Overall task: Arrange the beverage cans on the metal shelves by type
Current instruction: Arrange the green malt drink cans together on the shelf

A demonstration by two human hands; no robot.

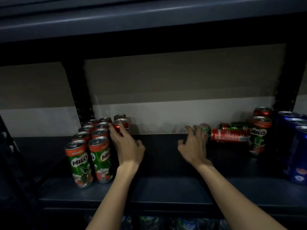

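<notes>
Green-and-red slim Milo cans [93, 146] stand grouped left of centre on the dark metal shelf [159, 188]. Left hand [127, 143] grasps an upright red can [121, 125] beside them. Right hand [194, 145], fingers spread, touches a toppled Milo can [205, 132] right of centre. Next: grip, upright, group.

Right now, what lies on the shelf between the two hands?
Nothing: in the head view the dark shelf is bare between the left hand and the right hand.
</notes>
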